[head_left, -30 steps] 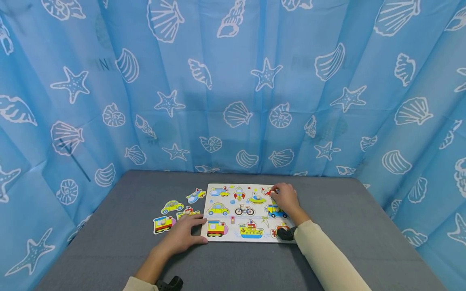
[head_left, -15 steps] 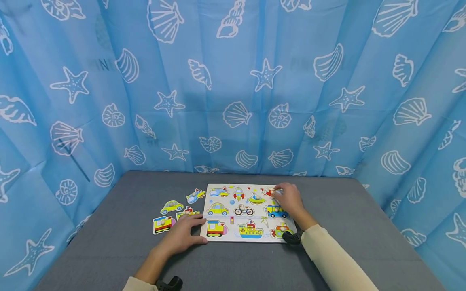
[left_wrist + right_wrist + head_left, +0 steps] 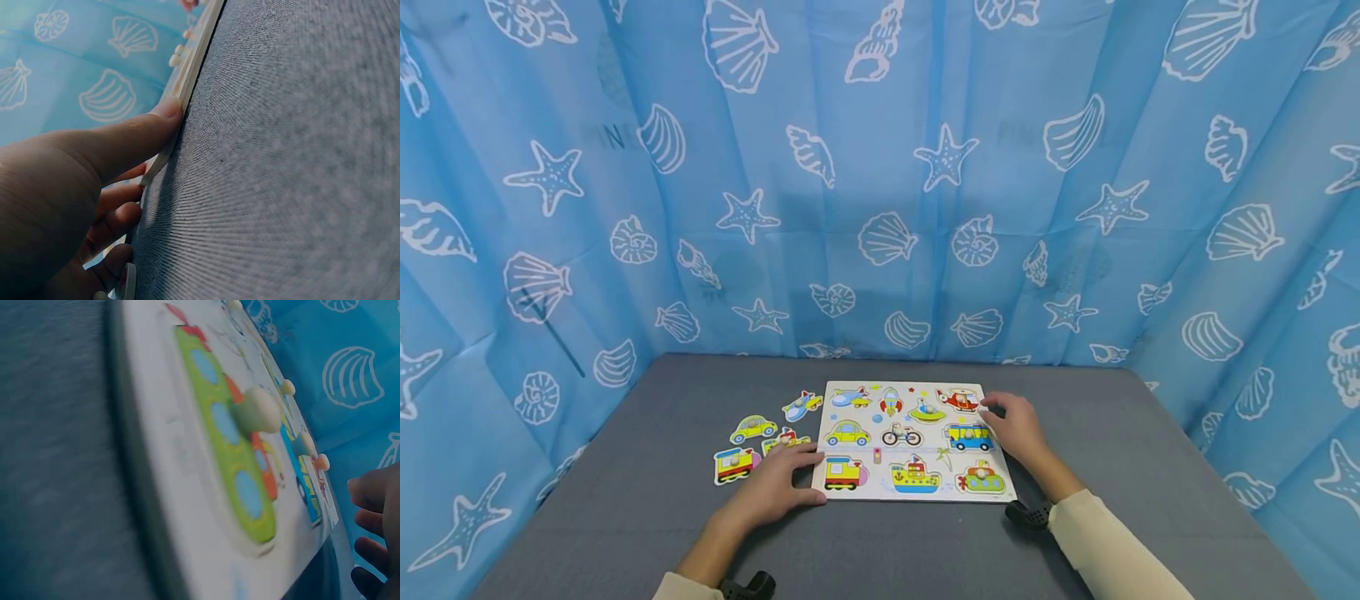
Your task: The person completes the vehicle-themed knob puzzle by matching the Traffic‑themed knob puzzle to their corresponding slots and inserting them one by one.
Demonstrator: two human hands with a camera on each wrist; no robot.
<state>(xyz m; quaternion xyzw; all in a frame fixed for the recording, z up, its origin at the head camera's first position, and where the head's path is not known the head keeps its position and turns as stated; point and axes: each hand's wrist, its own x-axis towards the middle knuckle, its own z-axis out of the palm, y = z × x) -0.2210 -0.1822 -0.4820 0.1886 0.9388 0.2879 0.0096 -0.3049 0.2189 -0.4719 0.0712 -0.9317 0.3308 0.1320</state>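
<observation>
R hand nr heli pc

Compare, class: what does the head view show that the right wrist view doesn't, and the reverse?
Only the head view: the left hand, and the loose car, loose train and loose plane.

Only the right wrist view: a side-on look at the knob on the green submarine.

Both: the puzzle board, that submarine, the blue bus, the right hand and the shell-patterned curtain.
</observation>
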